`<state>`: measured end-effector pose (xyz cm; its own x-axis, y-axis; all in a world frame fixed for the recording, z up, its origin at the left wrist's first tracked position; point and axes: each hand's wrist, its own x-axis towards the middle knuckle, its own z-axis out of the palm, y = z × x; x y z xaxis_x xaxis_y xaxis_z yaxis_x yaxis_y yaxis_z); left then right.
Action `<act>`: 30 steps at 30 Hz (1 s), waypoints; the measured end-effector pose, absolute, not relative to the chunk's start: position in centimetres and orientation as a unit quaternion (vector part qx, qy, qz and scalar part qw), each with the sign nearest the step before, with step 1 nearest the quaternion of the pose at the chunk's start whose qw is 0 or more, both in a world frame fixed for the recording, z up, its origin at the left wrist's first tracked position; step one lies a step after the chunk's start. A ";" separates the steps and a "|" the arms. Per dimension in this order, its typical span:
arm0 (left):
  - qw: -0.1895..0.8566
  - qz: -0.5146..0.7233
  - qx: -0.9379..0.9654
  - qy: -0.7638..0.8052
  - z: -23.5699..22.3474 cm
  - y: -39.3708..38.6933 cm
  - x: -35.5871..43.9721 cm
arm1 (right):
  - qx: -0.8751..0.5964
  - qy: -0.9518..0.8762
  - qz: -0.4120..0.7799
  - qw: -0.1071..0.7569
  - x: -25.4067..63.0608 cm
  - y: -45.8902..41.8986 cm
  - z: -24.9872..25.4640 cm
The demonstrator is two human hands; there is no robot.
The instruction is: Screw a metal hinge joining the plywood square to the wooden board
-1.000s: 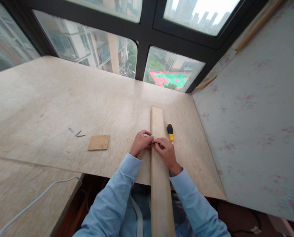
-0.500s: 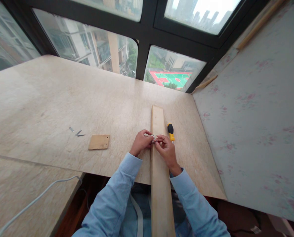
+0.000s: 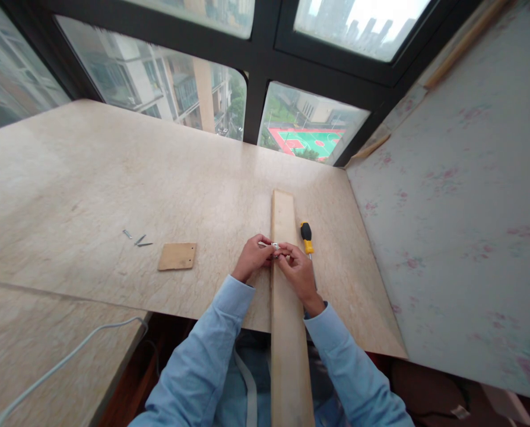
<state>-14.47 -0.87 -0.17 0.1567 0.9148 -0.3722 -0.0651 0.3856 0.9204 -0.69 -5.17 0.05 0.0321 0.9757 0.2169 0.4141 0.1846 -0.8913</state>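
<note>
A long pale wooden board (image 3: 288, 332) lies lengthwise before me, its near end reaching over the counter's front edge. Above its left side, my left hand (image 3: 254, 257) pinches a small shiny metal piece (image 3: 275, 246), whose exact kind I cannot make out. From the right, my right hand (image 3: 299, 273) meets it over the board, thumb and fingertips closed at the same metal piece. Whether a second small part sits in the right fingertips is hidden. A screwdriver (image 3: 307, 237) with a black and yellow handle lies just right of the board, its shaft partly behind my right hand.
To the left, a small brown square plate (image 3: 177, 257) with two holes lies flat on the stone counter (image 3: 193, 178). Several screws (image 3: 143, 242) and a small metal piece (image 3: 127, 233) lie beyond it. A white cable (image 3: 73, 350) crosses the lower left. A wall (image 3: 460, 219) bounds the right.
My right fingers spread slightly half a second ago and have closed again around the metal piece. My left hand has kept its pinch. The board and screwdriver stay in place.
</note>
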 end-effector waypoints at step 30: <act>0.643 0.380 0.405 0.527 0.2 -0.9 -14.5 | -0.571 -0.603 0.299 0.470 -0.9 -5.1 -0.4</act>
<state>-14.51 -0.88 0.17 0.1562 0.9158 -0.3701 -0.0615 0.3830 0.9217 -0.91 -5.08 -0.39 0.0925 0.9700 0.2249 0.4075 0.1692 -0.8974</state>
